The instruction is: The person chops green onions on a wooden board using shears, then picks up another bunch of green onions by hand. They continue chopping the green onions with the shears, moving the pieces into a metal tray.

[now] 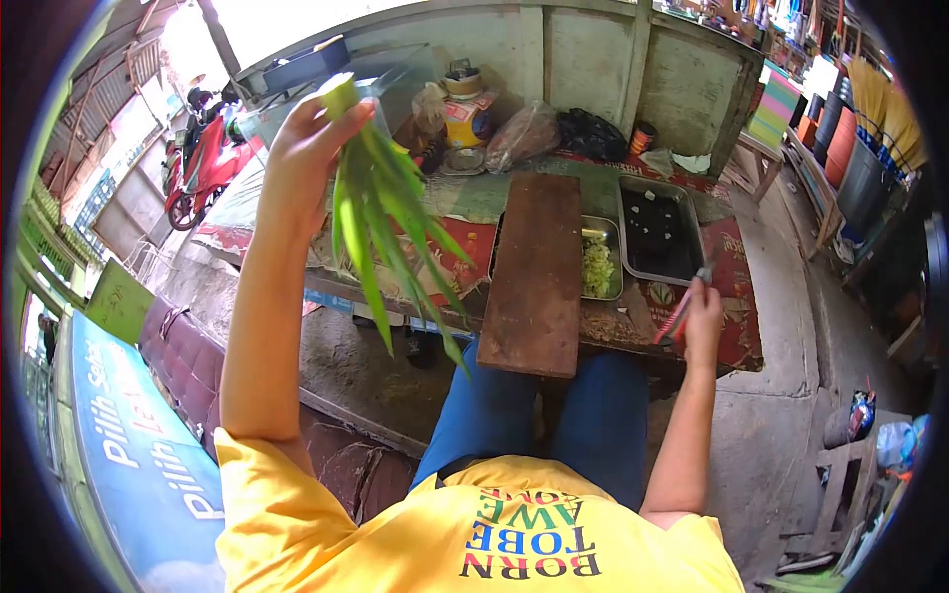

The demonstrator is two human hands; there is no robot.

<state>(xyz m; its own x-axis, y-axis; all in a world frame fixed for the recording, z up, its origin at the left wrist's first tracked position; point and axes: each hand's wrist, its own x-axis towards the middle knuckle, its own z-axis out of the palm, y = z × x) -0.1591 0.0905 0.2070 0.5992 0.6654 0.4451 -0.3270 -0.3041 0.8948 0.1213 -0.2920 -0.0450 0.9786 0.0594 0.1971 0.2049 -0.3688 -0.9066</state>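
Observation:
My left hand (304, 148), raised over the left side of the table, is closed around the pale base of a bunch of long green leaves (381, 203) that look like pandan. Their pointed tips hang down to the right. Lower on the right, my right hand (704, 321) grips a slim red tool with a grey end (676, 320), too small here to name. A brown wooden board (534, 267) lies lengthwise in front of me, its near end over my lap. Partly beneath it sits a metal tray (615, 289) holding chopped pale green pieces.
A second metal tray (704, 259), dark inside with a few white bits, sits at the right. Plastic bags (522, 136), a black bag (593, 133) and a small can (644, 136) line the table's back. A maroon padded bench (183, 361) is at left.

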